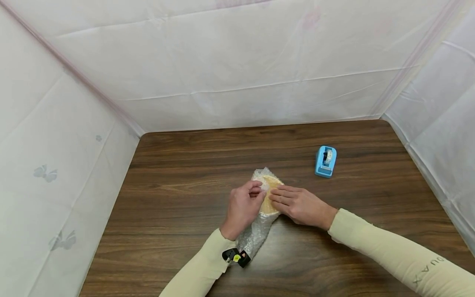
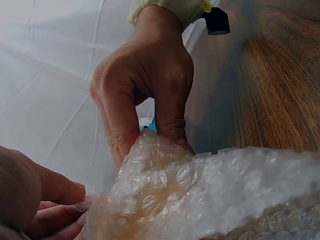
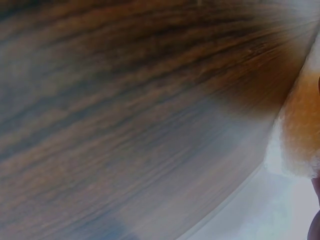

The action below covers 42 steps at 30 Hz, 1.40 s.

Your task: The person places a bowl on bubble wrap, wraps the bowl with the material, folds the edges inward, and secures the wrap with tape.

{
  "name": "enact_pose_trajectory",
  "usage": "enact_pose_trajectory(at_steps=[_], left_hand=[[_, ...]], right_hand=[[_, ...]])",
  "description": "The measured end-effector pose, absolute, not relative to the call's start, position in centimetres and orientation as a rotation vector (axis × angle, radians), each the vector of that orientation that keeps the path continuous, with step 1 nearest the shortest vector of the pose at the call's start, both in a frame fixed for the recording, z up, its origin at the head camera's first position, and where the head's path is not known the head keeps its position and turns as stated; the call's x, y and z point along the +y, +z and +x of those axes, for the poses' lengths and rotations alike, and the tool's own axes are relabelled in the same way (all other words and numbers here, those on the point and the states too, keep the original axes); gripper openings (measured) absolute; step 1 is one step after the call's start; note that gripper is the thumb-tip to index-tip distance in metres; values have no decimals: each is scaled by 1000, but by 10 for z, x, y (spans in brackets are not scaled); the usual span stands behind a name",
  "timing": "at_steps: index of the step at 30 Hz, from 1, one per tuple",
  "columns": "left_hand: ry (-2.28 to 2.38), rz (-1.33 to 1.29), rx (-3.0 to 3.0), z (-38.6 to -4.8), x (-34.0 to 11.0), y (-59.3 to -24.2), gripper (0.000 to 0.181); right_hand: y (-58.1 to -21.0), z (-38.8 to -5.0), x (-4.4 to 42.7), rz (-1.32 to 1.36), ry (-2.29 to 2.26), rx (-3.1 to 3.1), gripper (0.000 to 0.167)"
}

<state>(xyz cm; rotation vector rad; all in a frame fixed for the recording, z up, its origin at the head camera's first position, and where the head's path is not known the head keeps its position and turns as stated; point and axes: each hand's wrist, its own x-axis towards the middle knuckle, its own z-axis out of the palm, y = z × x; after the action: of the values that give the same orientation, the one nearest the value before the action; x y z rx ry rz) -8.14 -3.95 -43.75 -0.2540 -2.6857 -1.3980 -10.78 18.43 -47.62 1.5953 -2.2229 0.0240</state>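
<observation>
A yellowish, rounded object lies inside clear bubble wrap, whose long end trails toward the near side of the table. My left hand pinches the bubble wrap's edge between thumb and fingers, at the left of the object. From the right, my right hand lays its fingers over the object. In the left wrist view, that right hand holds the wrapped bundle between thumb and fingers. The bundle shows at the right edge of the right wrist view. What the yellow object is cannot be told through the wrap.
A blue tape dispenser with a tape roll stands behind and right of the hands. The dark wooden table has pale sheeting hung behind it and at both sides. A black wrist camera sits on the left sleeve.
</observation>
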Motion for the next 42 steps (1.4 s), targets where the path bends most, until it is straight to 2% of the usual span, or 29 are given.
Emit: enact_pose_trajectory(at_steps=[8,14,17,29,42], left_hand=[[-1361,-275,-2708,-83,-37,-441,21],[-1371,-291,-2697,-83,-36,-445,17],[-1362,-285,-2702,-83,-35,-446,16],[-1264,-329,-2741,-85,-33,-450,11],[-1196,-434,-2706,-86,-34,-453,18]], right_hand=[[-474,-107,183,1605,-2,-2233,56],[-472,-107,182,1613,-9,-2254,36],[-472,-106,182,1614,-1,-2250,32],[-472,-106,180,1610,18,-2254,36],[-474,-105,179,1585,88,-2219,57]])
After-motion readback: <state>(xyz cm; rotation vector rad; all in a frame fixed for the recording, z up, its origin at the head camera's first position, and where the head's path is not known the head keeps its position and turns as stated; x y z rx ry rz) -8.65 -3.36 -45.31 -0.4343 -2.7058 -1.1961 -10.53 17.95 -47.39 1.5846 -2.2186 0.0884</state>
